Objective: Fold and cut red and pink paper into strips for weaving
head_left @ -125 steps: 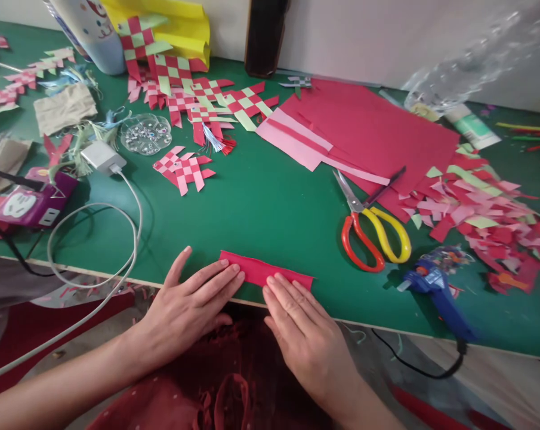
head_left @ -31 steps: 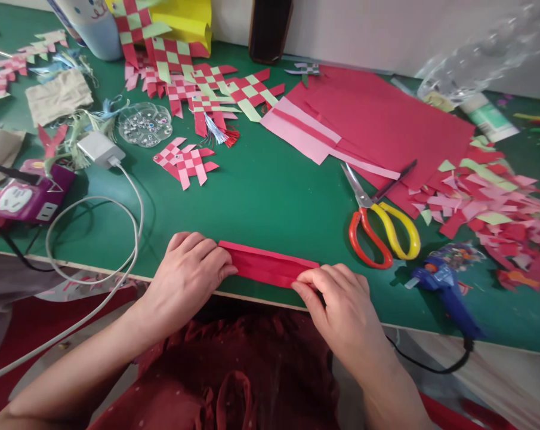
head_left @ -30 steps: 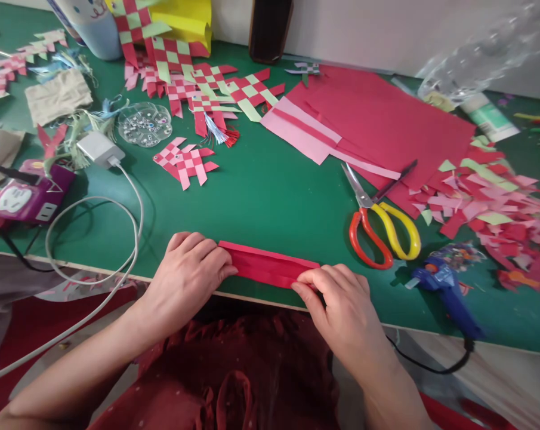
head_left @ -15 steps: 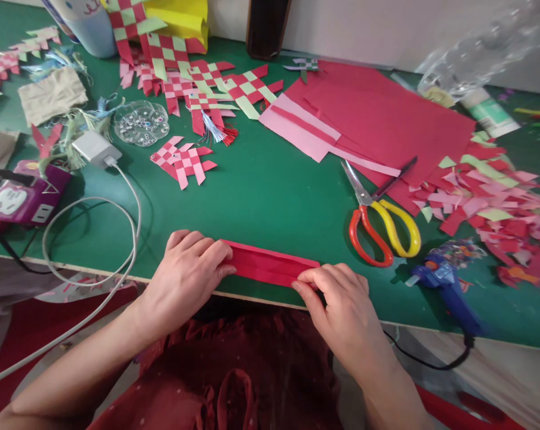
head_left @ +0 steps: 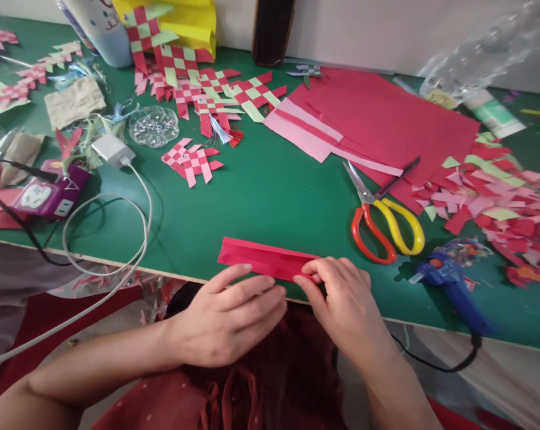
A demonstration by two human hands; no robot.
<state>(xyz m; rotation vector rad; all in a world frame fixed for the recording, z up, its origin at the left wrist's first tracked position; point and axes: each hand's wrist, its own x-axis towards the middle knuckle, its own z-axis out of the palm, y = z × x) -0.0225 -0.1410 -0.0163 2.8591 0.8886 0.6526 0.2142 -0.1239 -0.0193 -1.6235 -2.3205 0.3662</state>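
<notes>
Green worktop, backed by a pale wall, with the work at its near edge. Folded red paper lies lengthwise along that edge, in front of the person, with a narrow flap turned along its far side. At its right end, the right hand has thumb and forefinger closed together on the corner, the other fingers curled behind. Left hand: loosely curved, fingers slightly apart, gripping nothing visible; its fingertips overlap the near edge of the paper in this view, and whether they touch cannot be told.

Note the change: half a second earlier both hands gripped the paper, one at each end; the left has since let go and shifted inward, baring the left end. In consequence the fold appears to be steadied from the right alone, leaving the left hand available for the crease.

Farther out, scissors rest with blades parted to the right, near a blue glue gun. Beyond lie large red sheets, a heap of paper clippings and, toward the left, woven paper fish beside a clear dish of small pieces.
</notes>
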